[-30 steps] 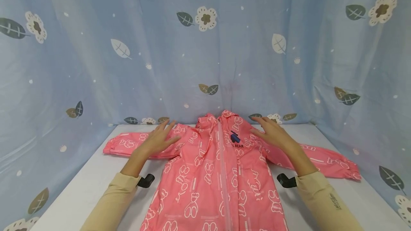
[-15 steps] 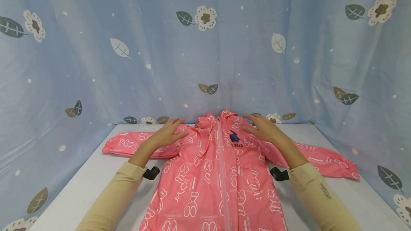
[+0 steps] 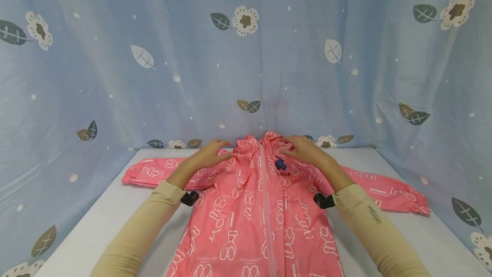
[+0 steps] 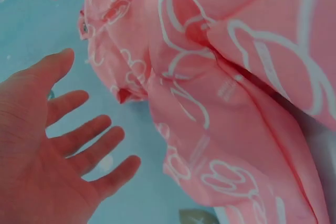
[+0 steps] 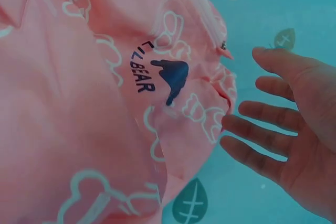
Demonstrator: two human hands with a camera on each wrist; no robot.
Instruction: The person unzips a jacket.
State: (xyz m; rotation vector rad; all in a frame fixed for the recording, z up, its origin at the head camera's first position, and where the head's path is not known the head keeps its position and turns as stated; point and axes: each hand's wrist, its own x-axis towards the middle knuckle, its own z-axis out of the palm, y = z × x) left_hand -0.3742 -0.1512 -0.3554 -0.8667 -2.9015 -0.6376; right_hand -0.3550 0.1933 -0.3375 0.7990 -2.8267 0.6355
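A pink zip-up jacket (image 3: 246, 208) with white bear outlines lies face up, both sleeves spread sideways and its collar toward the back. A dark blue bear print (image 5: 172, 77) with lettering marks its chest. My left hand (image 3: 209, 155) is over the shoulder on the left, fingers spread and pointing toward the collar; the left wrist view shows its palm with nothing in it. Over the other shoulder, near the collar, my right hand (image 3: 305, 151) reaches inward. Its fingers are extended beside the fabric and hold nothing in the right wrist view.
The jacket lies on a white tabletop (image 3: 96, 225). A blue curtain (image 3: 184, 54) printed with leaves and flowers encloses the back and both sides, and the collar lies close to it. Black wrist mounts (image 3: 324, 200) stick out from the cuffs of the beige sleeves.
Both hands have moved inward toward the collar, the left one to the right and the right one to the left. The jacket lies as before.
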